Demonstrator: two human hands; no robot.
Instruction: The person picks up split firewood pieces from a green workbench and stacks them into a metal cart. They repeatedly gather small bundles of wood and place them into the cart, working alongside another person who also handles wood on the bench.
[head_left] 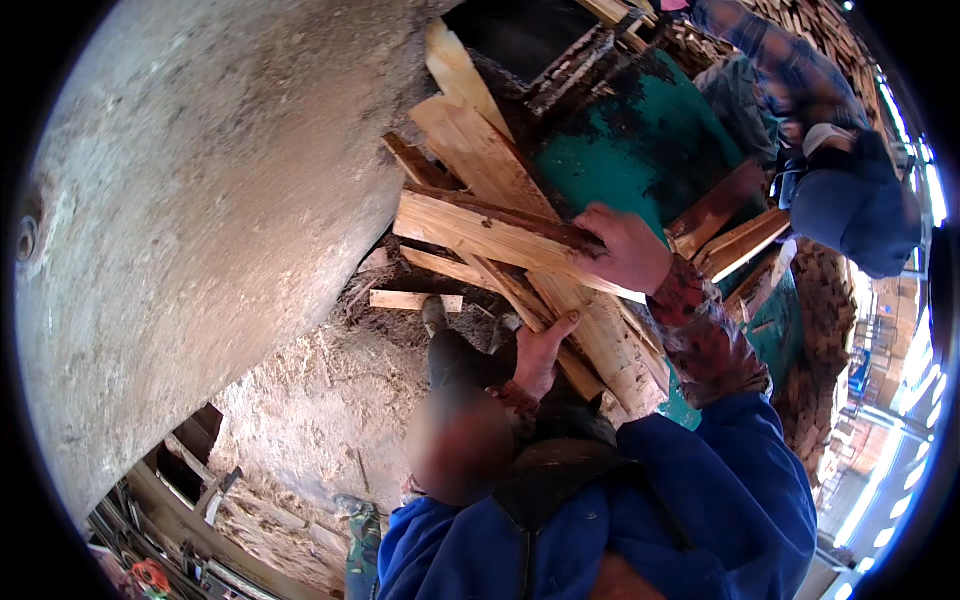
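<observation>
My right hand (625,250) is closed around the right end of a pale split wood board (490,232), with dark bark along its upper edge. The board lies slantwise above other split pieces. Lower and nearer to me, my left hand (541,355) is closed at a narrow wood strip (510,288), thumb up against it. Part of that hand's grip is hidden. Beneath both hands, a wide pale slab (605,345) points toward me. Another broad board (480,150) leans up and away beyond them.
A big rough grey surface (200,220) curves along the left. Beyond my right arm is a dirty green metal surface (615,150). A co-worker in a dark cap (850,205) bends at the upper right. Stacked wood (825,345) rises behind. A short board (415,300) lies by my boots.
</observation>
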